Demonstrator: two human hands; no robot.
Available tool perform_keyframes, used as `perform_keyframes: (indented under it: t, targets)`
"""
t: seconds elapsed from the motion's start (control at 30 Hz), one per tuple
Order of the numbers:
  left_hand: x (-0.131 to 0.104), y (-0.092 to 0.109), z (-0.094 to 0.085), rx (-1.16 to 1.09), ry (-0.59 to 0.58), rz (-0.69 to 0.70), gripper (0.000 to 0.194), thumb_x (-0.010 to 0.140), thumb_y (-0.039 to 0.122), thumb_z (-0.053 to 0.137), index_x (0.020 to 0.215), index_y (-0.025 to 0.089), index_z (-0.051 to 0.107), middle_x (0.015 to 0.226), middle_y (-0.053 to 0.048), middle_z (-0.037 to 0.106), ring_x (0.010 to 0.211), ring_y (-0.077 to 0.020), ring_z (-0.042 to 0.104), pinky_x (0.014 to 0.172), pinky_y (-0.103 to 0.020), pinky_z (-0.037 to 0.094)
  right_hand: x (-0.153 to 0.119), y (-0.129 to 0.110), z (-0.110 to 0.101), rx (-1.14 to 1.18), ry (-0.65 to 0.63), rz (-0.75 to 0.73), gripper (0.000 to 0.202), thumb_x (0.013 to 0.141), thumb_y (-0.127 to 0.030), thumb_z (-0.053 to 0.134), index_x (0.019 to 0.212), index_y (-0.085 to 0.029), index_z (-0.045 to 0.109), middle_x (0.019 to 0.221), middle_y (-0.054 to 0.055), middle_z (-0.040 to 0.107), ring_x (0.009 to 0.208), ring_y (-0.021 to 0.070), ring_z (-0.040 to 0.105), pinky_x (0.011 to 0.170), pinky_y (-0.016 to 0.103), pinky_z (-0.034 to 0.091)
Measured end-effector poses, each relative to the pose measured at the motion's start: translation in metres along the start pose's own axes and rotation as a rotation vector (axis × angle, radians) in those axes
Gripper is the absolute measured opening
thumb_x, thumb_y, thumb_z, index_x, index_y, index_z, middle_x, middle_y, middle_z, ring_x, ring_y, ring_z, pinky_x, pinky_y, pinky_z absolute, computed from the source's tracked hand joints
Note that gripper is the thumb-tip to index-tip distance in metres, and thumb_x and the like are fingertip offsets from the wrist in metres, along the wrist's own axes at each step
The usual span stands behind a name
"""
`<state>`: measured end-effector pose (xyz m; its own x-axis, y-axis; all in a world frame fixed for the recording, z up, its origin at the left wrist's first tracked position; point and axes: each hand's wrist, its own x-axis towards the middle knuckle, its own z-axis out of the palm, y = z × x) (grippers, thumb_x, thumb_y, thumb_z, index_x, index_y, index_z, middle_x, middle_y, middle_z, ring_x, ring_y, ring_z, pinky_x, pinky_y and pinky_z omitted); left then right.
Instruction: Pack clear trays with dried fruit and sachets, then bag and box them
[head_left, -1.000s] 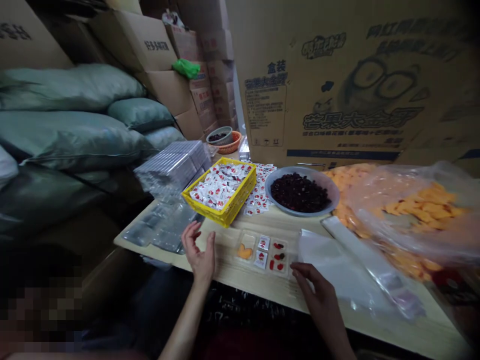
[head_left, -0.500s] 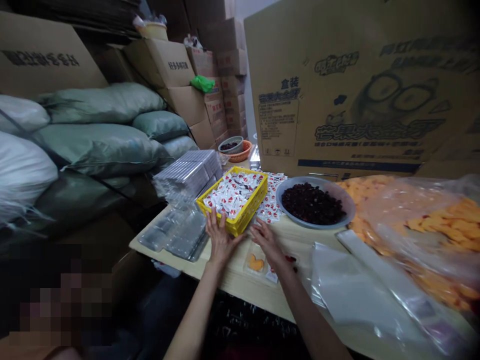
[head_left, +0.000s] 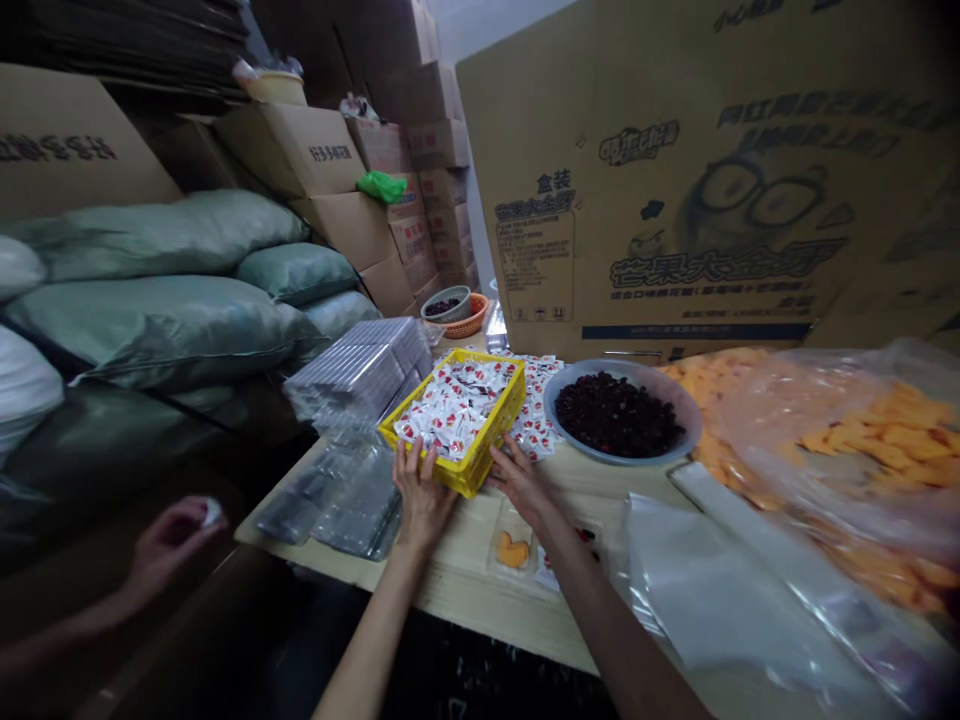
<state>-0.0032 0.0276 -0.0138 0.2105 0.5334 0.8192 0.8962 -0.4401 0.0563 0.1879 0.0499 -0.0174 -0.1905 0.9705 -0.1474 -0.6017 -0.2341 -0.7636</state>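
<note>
A yellow plastic basket full of small white-and-red sachets stands on the table. My left hand has its fingertips hooked over the front rim, with the thumb low by the front wall. Against the basket's right side lie the outstretched fingers of my right hand; I see nothing held in them. Just below that hand is a clear tray with an orange piece in one compartment. My right forearm partly covers another compartment with a sachet and dark red pieces.
Clear plastic trays lie left of the basket, with a stack of clear boxes behind. To the right are a bowl of dark pieces, plastic bags and orange pieces. Another person's hand holds something small and white.
My right hand has come in against the basket's side. My left hand stays at its front rim. The view has shifted a little, and another person's hand shows at the lower left.
</note>
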Motion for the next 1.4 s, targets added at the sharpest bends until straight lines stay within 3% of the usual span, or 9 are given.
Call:
perform_keyframes:
  t: [0.1,0.3,0.6,0.83,0.97,1.07,1.17,1.3,1.4]
  targets:
    - [0.011,-0.005,-0.002,-0.035,0.006,0.032,0.097,0.078,0.029,0.077,0.155,0.023,0.018,0.152,-0.022,0.032,0.151,-0.0422,0.016,0.116,-0.067,0.026,-0.004,-0.005,0.001,-0.001,-0.025,0.011,0.079,0.075,-0.046,0.078,0.146,-0.036,0.043,0.135,0.004,0.061,0.113,0.0217,0.065,0.081,0.030,0.055]
    - [0.033,0.000,-0.016,-0.018,-0.104,0.021,0.094,0.079,0.031,0.076,0.153,0.025,0.019,0.148,-0.020,0.032,0.149,-0.0438,0.017,0.115,-0.068,0.028,0.001,-0.020,0.003,-0.068,0.040,0.049,0.078,0.069,-0.037,0.081,0.140,-0.030,0.048,0.121,0.006,0.067,0.102,0.0228,0.068,0.072,0.030,0.058]
    - [0.032,-0.009,-0.010,0.048,-0.148,-0.026,0.094,0.075,0.037,0.079,0.149,0.023,0.022,0.143,-0.020,0.034,0.146,-0.0445,0.021,0.115,-0.072,0.022,0.011,-0.015,-0.002,0.004,-0.002,0.015,0.066,0.068,-0.034,0.081,0.128,-0.029,0.054,0.098,0.001,0.070,0.085,0.0177,0.070,0.073,0.030,0.056]
    - [0.036,-0.004,-0.035,0.051,-0.289,-0.055,0.086,0.080,0.031,0.074,0.152,0.024,0.027,0.150,-0.019,0.035,0.149,-0.0394,0.022,0.116,-0.065,0.029,0.014,-0.008,0.001,0.038,0.023,0.061,0.060,0.064,-0.031,0.080,0.118,-0.029,0.055,0.091,-0.001,0.069,0.079,0.0167,0.068,0.077,0.032,0.054]
    - [0.041,0.007,-0.048,0.009,-0.298,-0.020,0.087,0.082,0.041,0.073,0.154,0.024,0.025,0.158,-0.021,0.026,0.151,-0.0395,0.018,0.117,-0.065,0.024,-0.001,-0.009,0.004,0.012,0.041,0.044,0.057,0.063,-0.033,0.081,0.116,-0.028,0.060,0.100,0.002,0.069,0.089,0.0189,0.067,0.081,0.034,0.053]
    - [0.047,0.031,-0.049,-0.061,-0.167,0.014,0.089,0.080,0.044,0.076,0.153,0.023,0.029,0.160,-0.022,0.024,0.150,-0.0415,0.020,0.117,-0.068,0.020,-0.034,-0.014,-0.005,-0.048,0.135,-0.027,0.055,0.063,-0.034,0.083,0.115,-0.026,0.065,0.112,0.005,0.068,0.099,0.0214,0.066,0.082,0.035,0.053]
    - [0.049,0.060,-0.041,-0.238,-0.009,0.043,0.080,0.080,0.031,0.077,0.149,0.023,0.037,0.153,-0.020,0.038,0.143,-0.0359,0.037,0.115,-0.059,0.032,-0.087,-0.039,-0.026,-0.208,0.137,-0.154,0.053,0.070,-0.038,0.081,0.120,-0.027,0.067,0.117,0.005,0.067,0.101,0.0205,0.066,0.086,0.035,0.053]
    - [0.035,0.095,-0.027,-0.453,0.002,0.082,0.044,0.084,0.015,0.070,0.126,0.024,0.062,0.112,-0.009,0.071,0.108,-0.0256,0.066,0.099,-0.045,0.050,-0.198,-0.119,-0.068,-0.448,0.158,-0.312,0.036,0.086,-0.043,0.070,0.117,-0.026,0.071,0.108,0.004,0.072,0.096,0.0195,0.069,0.088,0.037,0.055]
    - [0.017,0.115,-0.025,-0.512,-0.082,0.006,0.031,0.088,0.016,0.064,0.117,0.025,0.069,0.085,-0.003,0.075,0.087,-0.0223,0.070,0.088,-0.040,0.054,-0.288,-0.195,-0.114,-0.750,0.465,-0.455,0.025,0.090,-0.036,0.068,0.109,-0.022,0.075,0.099,0.005,0.076,0.094,0.0188,0.070,0.092,0.038,0.053]
